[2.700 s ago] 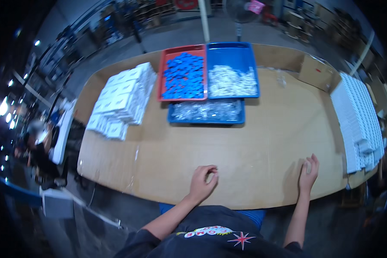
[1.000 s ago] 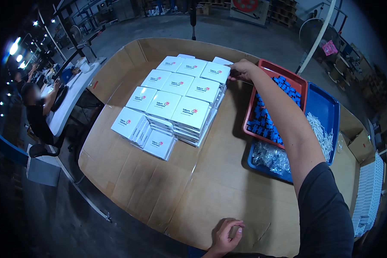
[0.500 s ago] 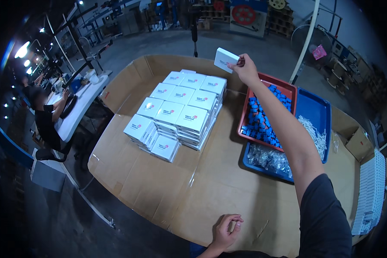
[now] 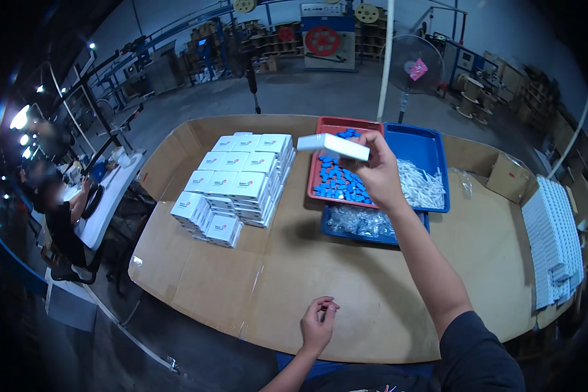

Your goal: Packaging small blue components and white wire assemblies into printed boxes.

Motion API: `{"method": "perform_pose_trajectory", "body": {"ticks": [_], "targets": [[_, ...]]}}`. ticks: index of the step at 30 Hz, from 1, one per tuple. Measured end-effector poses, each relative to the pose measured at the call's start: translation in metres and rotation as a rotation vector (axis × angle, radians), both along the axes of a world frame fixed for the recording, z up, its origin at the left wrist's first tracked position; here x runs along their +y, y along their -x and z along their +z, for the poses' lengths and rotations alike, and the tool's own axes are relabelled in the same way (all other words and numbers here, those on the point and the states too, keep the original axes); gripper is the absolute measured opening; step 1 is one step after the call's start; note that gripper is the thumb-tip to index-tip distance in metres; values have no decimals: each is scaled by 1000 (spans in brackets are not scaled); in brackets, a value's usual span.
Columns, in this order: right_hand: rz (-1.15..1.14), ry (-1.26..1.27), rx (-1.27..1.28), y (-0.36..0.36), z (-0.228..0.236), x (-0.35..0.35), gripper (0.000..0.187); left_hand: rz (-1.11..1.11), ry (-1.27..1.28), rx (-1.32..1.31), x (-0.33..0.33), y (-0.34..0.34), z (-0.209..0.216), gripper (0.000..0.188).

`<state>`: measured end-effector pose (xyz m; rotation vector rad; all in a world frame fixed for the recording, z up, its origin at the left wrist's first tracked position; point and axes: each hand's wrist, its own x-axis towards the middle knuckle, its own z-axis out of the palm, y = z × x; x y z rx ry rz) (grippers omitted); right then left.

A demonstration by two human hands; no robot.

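Note:
A flat white box (image 4: 334, 146) is in my right hand (image 4: 381, 175), gripped at its right end between thumb and fingers. It is held tilted above the red tray (image 4: 312, 187), with one narrow side toward me. My left hand (image 4: 317, 325) hovers over the near part of the cardboard surface (image 4: 287, 274), loosely curled, thumb and fingers apart, nothing visible in it. Left of the trays stands a stepped stack of white boxes (image 4: 223, 183) with small red and dark print on top. Blue plastic pieces (image 4: 336, 185) fill the red tray, partly hidden by my right hand.
A blue tray (image 4: 413, 140) with white slim parts (image 4: 419, 185) lies beside the red one; another blue tray (image 4: 372, 238) underneath holds clear plastic bags (image 4: 359, 221). White pieces (image 4: 554, 238) stand in rows at the right. A person (image 4: 62, 215) sits at a white table (image 4: 114, 196) on the left.
My right hand has drawn the white box back toward me and turned it from upright to nearly flat. The view has tilted upward. My left hand stays near the front edge.

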<state>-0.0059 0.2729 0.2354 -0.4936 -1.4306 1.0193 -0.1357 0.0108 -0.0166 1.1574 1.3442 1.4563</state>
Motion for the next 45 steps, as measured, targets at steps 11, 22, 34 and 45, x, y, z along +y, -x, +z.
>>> {"method": "perform_pose_trajectory", "body": {"ticks": [11, 22, 34, 45], "targets": [[210, 167, -139, -90, -51, -130, 42, -198, 94, -479, 41, 11, 107, 45], [185, 261, -294, -135, -71, -224, 38, -717, 122, -328, -5, -49, 174, 83], [-156, -135, -394, -131, -98, -301, 83, -629, 305, -463, -54, -90, 173, 59], [-312, -148, -388, -116, -137, -299, 84, -533, 371, -485, -58, -102, 149, 63]]}}
